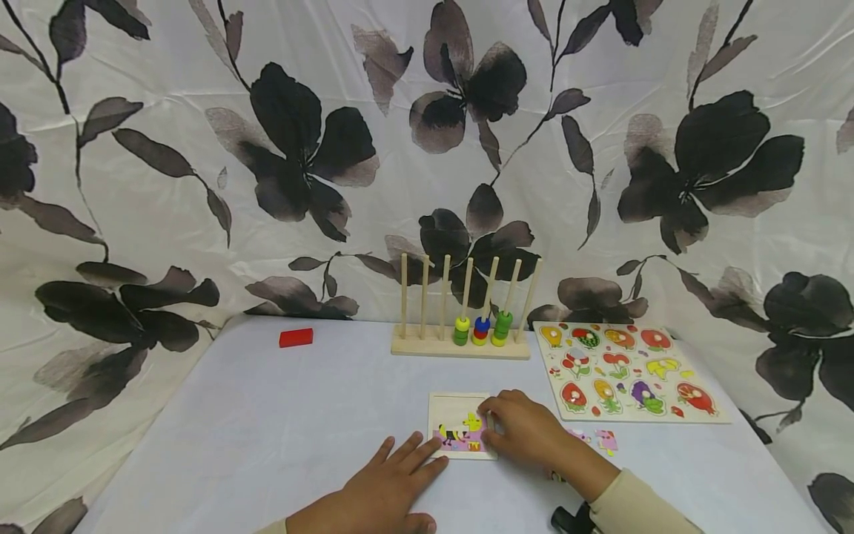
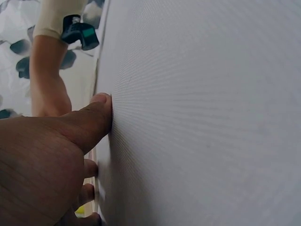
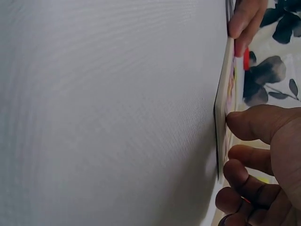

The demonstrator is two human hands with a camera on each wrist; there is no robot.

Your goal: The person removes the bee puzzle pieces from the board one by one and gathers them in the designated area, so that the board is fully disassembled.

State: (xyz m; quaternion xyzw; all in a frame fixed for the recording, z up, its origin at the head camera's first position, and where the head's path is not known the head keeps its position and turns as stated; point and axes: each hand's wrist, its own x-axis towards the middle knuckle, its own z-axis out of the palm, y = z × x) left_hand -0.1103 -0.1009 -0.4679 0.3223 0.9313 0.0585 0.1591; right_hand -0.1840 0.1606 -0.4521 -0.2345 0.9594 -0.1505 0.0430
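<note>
A small wooden jigsaw tray (image 1: pixel 460 399) lies on the white table, its lower part filled with pink, yellow and black pieces. My left hand (image 1: pixel 390 486) lies spread, fingertips on the tray's lower left edge; the left wrist view shows its thumb (image 2: pixel 99 110) resting on the table. At the tray's right side my right hand (image 1: pixel 527 430) bends over, thumb and index finger around a puzzle piece (image 1: pixel 489 424) mostly hidden by them. In the right wrist view the right thumb (image 3: pixel 247 123) touches the tray's surface and the other fingers curl. Loose pink pieces (image 1: pixel 607 441) lie right of the tray.
Behind the tray stands a wooden peg rack (image 1: pixel 460 350) with coloured rings on three pegs. A fruit puzzle board (image 1: pixel 627 371) lies at the back right, a red block (image 1: pixel 296 338) at the back left. Floral cloth (image 1: pixel 307 148) hangs behind the table.
</note>
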